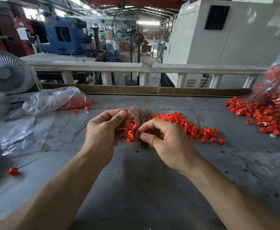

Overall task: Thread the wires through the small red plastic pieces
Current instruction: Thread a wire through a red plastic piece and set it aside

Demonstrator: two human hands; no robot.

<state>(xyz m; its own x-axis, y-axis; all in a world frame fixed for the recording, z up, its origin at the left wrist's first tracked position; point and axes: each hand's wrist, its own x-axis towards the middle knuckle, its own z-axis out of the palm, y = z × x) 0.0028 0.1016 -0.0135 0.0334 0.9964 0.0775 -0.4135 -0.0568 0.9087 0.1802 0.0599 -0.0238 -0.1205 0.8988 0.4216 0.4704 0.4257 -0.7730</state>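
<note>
Head cam says loads left: finished pile (268, 113) at right edge, loose red pieces (185, 125) mid-frame, wire bundle (140, 117) gripped by left hand (106, 130), right hand (165, 138) pinching one red piece (142, 132).

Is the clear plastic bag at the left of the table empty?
No, the clear plastic bag lies on its side on the table with red plastic pieces showing inside it.
</note>
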